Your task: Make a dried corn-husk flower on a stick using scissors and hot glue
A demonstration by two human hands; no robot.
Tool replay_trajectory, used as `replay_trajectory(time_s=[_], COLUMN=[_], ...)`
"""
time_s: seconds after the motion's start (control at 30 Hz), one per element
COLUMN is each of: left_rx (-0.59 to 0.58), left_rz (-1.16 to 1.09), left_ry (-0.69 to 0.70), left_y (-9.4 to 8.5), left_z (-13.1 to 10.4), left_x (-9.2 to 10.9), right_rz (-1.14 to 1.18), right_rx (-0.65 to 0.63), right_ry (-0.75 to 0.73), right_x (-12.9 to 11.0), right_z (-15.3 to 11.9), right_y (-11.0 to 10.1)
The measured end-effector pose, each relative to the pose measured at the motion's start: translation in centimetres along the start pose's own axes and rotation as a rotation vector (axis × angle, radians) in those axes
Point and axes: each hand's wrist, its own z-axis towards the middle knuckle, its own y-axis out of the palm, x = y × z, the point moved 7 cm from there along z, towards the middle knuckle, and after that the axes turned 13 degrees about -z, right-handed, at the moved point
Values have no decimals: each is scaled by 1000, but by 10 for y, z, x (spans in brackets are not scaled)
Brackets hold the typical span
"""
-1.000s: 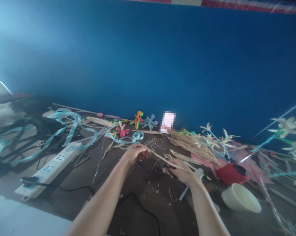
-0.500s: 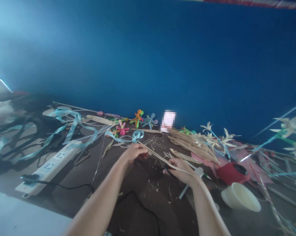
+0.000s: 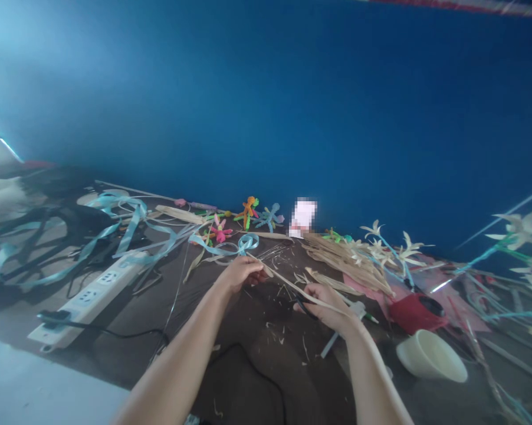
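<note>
The left hand pinches the strip, which slants between the hands and over the right hand, itself curled around a dark tool, perhaps scissors. Best hold the strip taut, tool tip clear of the left thumb.

A narrow tan strip slants near a black tool.

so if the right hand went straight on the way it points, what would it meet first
Probably the left hand, ahead of the right hand along the pale strip between them, though depth is unclear.
</note>
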Motion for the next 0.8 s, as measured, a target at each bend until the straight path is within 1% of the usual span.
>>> replay_trajectory(time_s=[0.23, 0.6, 0.8], left_rx=[-34, -68, -77], left_rz=[13, 49, 47], left_ry=[4, 10, -19], left_y=[5, 5, 10], left_z=[-2, -2, -3], left_x=[1, -1, -3], right_rz=[-29, -63, -74], right_rx=[-6, 8, 15], right_ry=[-34, -44, -52], right_x=[-1, -3, -6], right_z=[1, 0, 1], right_y=[4, 2, 4])
